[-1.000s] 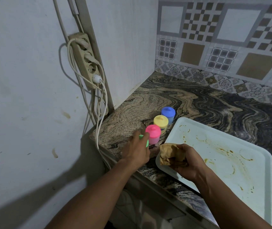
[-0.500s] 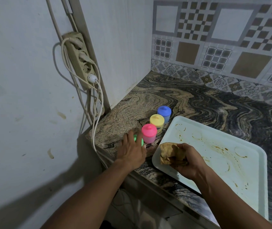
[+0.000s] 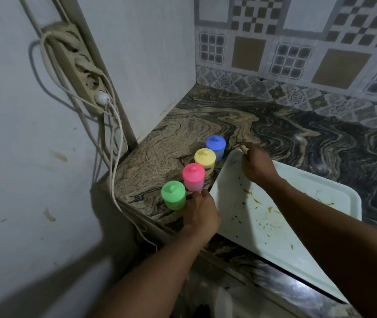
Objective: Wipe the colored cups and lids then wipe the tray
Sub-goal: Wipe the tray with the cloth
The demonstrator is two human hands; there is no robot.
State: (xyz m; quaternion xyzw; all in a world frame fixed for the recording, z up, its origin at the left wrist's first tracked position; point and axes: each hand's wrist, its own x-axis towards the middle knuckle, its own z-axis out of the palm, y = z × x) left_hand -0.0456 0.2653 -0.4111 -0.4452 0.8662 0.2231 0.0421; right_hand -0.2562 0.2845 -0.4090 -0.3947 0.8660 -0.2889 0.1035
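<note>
Four lidded cups stand in a slanting row on the surface (image 3: 160, 138), running from the near left edge toward the far right. The nearest cup (image 3: 173, 195) sits close to the surface's front edge; the second cup (image 3: 193, 177) stands just behind and right of it, the third cup (image 3: 205, 159) behind that, and the farthest cup (image 3: 215, 146) last in line. The tray (image 3: 263, 226) lies to the right of the row, its left rim just beside the cups and its near part reaching over the surface's front edge. The left hand (image 3: 200, 212) rests at the tray's near left corner, just right of the nearest cup. The right hand (image 3: 255, 165) lies on the tray's far left corner, right of the farthest cup. A power strip (image 3: 77, 72) hangs on the wall left of the surface, its cords (image 3: 116, 157) trailing down past the surface's left corner.
</note>
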